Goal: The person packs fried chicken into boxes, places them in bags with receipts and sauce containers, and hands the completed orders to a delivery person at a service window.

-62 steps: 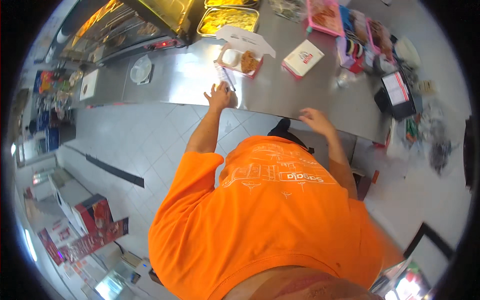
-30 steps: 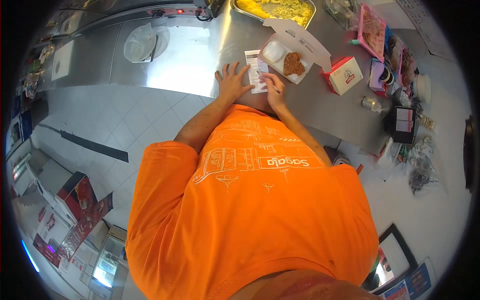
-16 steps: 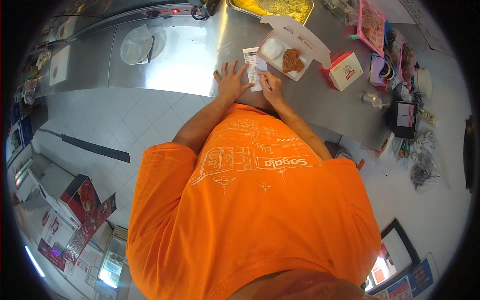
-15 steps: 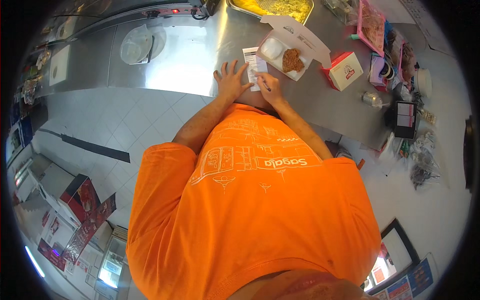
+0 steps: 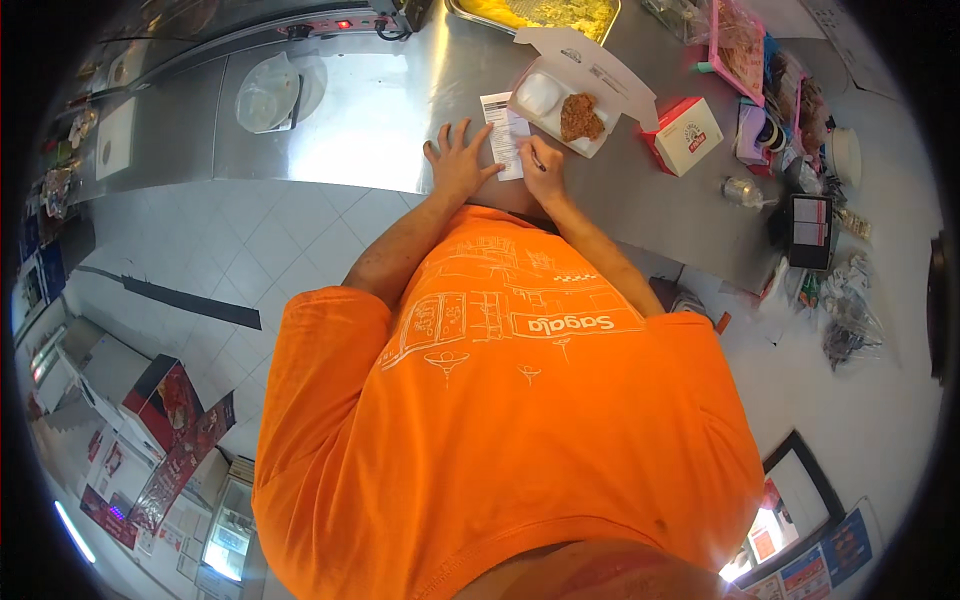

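Right grip [image 5: 543,175] holds pen [image 5: 538,160]; left grip [image 5: 458,166] touches paper slip [image 5: 506,118].

Takeaway kitchen: steel counter [image 5: 640,208], boxed food [image 5: 580,118]

Obstacle beyond right hand [image 5: 543,172]: food box [image 5: 606,82]

My steel counter [image 5: 645,207], my left fingers [image 5: 463,133] spread near its front edge, paper slip [image 5: 504,128] alongside, open food box [image 5: 592,72] and carton [image 5: 688,137] farther in, metal tray [image 5: 611,27] farthest.
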### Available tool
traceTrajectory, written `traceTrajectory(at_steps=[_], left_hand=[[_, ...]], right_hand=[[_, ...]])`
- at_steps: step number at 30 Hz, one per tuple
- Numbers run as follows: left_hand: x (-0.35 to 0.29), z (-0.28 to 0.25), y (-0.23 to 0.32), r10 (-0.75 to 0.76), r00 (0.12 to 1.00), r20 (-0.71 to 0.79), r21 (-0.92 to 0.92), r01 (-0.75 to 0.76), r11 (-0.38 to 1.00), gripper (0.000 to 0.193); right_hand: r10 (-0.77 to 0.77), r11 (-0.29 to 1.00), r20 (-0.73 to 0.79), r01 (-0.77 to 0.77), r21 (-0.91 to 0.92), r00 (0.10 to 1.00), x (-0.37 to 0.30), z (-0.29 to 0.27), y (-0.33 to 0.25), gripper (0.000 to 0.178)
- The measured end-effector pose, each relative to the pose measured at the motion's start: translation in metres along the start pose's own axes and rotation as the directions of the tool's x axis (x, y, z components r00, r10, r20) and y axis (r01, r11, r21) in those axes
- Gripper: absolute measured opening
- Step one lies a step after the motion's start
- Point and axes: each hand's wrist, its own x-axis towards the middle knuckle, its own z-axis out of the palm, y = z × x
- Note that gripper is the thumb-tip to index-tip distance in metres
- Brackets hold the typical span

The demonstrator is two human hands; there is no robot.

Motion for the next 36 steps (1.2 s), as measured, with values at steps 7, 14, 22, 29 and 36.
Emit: traceTrajectory(at_steps=[7,14,22,29,36], left_hand=[[-0.002,0.003,-0.003,0.021,1.0,-0.023,-0.003,-0.021,1.0,0.083],[0.001,-0.002,-0.002,0.02,1.0,-0.008,-0.006,-0.021,1.0,0.083],[0.002,-0.006,0.0,0.021,1.0,-0.008,-0.046,-0.022,0.999,0.084],[0.0,-0.003,0.004,-0.015,1.0,0.005,-0.044,0.015,0.999,0.086],[0.007,-0.006,0.029,-0.061,0.997,0.046,0.038,0.059,0.998,0.089]], right_hand=[[-0.073,0.993,-0.1,0.082,0.09,0.992,-0.014,0.005,-0.002,0.015],[-0.018,1.0,-0.016,0.018,0.0,1.0,-0.007,-0.009,0.004,0.012],[-0.14,0.984,-0.047,0.134,-0.121,0.989,0.017,-0.007,0.001,0.012],[-0.339,0.75,0.3,0.449,-0.486,0.892,-0.003,-0.046,0.006,0.021],[-0.187,0.687,0.536,0.499,-0.527,0.823,-0.017,-0.08,0.002,0.066]])
